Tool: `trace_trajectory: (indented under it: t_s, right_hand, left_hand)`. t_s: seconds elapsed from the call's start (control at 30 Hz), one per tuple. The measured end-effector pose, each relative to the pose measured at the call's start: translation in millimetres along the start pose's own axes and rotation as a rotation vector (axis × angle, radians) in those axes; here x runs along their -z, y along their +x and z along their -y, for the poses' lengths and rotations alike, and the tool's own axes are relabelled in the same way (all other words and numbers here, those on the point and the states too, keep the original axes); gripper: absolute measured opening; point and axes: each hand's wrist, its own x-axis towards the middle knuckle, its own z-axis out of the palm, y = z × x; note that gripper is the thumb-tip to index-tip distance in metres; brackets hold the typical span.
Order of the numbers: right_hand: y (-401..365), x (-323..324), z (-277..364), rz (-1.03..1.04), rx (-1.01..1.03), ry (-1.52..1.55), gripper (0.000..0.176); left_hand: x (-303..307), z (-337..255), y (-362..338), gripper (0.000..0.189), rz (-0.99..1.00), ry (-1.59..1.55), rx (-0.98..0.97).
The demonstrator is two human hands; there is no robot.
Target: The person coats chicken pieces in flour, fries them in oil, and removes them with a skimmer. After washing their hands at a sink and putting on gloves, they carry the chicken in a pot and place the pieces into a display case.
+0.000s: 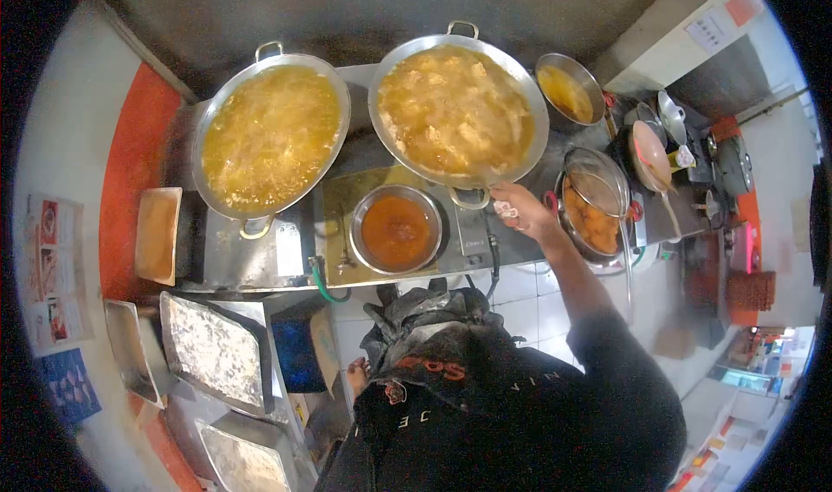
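Observation:
My right hand [517, 209], dusted with white, is at the near rim of the right wok [374, 110], beside its lower loop handle [471, 201]. Its fingers are curled, and a grey blur runs from them over the rim; I cannot tell what they hold. Pieces of battered food [472, 136] fry in the bubbling oil there. Low beside my apron, my left hand [357, 375] shows only in part, its fingers mostly hidden. A steel bowl of reddish-brown liquid [396, 229] stands between the two woks, left of my right hand.
The left wok [342, 115] holds bubbling oil. Rightward, a wire strainer [598, 182] lies over a bowl of orange fried food [589, 219]; behind is a bowl of yellow oil [568, 93]. At left stand a flour-covered tray [217, 353] and other metal pans [139, 353]. A green hose [322, 282] hangs in front.

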Motion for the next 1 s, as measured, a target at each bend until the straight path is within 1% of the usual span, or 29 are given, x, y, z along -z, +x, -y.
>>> trace_trajectory:
  t_s: [0.07, 0.13, 0.17, 0.2, 0.23, 0.3, 0.33, 0.37, 0.4, 0.43, 0.5, 0.57, 0.63, 0.67, 0.7, 0.73, 0.8, 0.87, 0.93, 1.0]
  right_hand:
    - [20, -1, -7, 0.039, 0.049, -0.017, 0.023]
    - [29, -9, -9, 0.028, 0.077, 0.114, 0.02]
    - [32, -17, -8, -0.031, 0.076, 0.168, 0.021]
    - [34, -19, -7, -0.028, 0.079, 0.168, 0.021]
    - [36, -20, -7, 0.002, 0.089, 0.194, 0.022]
    - [38, -19, -9, 0.034, 0.101, 0.22, 0.024]
    - [39, -17, -10, 0.072, 0.12, 0.266, 0.027]
    - [40, -15, -12, 0.111, 0.137, 0.311, 0.03]
    - [35, -18, -9, 0.115, 0.135, 0.309, 0.03]
    - [24, -21, -3, 0.094, 0.149, 0.269, 0.031]
    - [12, -23, 0, 0.069, 0.163, 0.23, 0.031]
    - [3, -17, -1, 0.059, 0.175, 0.126, 0.037]
    - [-10, -16, 1, 0.02, 0.164, 0.113, 0.035]
    - [-17, -15, 2, -0.017, 0.156, 0.1, 0.034]
    - [-25, -13, 3, -0.021, 0.156, 0.101, 0.034]
    - [-32, -8, 2, -0.002, 0.176, 0.074, 0.035]
    - [-47, -1, 4, 0.012, 0.196, 0.045, 0.035]
    - [-60, 4, 9, 0.061, 0.178, 0.002, 0.04]
    - [-73, 6, 15, 0.029, 0.187, -0.061, 0.038]
    - [-76, 12, 15, -0.001, 0.197, -0.124, 0.037]
  left_hand:
    - [1, 3, 3, 0.045, -0.014, -0.039, -0.021]
    - [0, 0, 2, 0.044, -0.023, -0.074, -0.04]
    - [-4, -6, -5, 0.041, -0.074, -0.064, -0.029]
    - [-5, -12, -14, 0.038, -0.125, -0.055, -0.017]
    - [-1, -12, -16, 0.038, -0.125, -0.056, -0.022]
    - [5, -11, -18, 0.033, -0.056, 0.129, -0.083]
    - [3, -9, -18, 0.033, -0.057, 0.127, -0.085]
    - [6, 7, -8, 0.028, -0.048, 0.094, -0.215]
    - [5, 10, -7, 0.024, -0.04, 0.063, -0.344]
    - [2, -7, -13, 0.024, -0.042, 0.062, -0.345]
    - [9, 1, -9, 0.022, -0.039, 0.014, -0.276]
    - [10, 6, -6, 0.02, -0.061, -0.019, -0.154]
    - [9, 3, -7, 0.02, -0.073, -0.05, -0.08]
    - [9, 3, -6, 0.019, -0.06, -0.067, -0.076]
    - [9, 2, -1, 0.022, 0.051, -0.093, -0.171]
    - [9, 1, -1, 0.022, 0.055, -0.091, -0.169]
    - [1, -15, -5, 0.026, 0.023, -0.191, 0.005]
    - [-6, -21, -6, 0.028, -0.005, -0.179, -0.011]
    - [-14, -31, -10, 0.029, -0.036, -0.169, -0.027]
    - [-23, -46, -18, 0.03, -0.074, -0.025, 0.006]
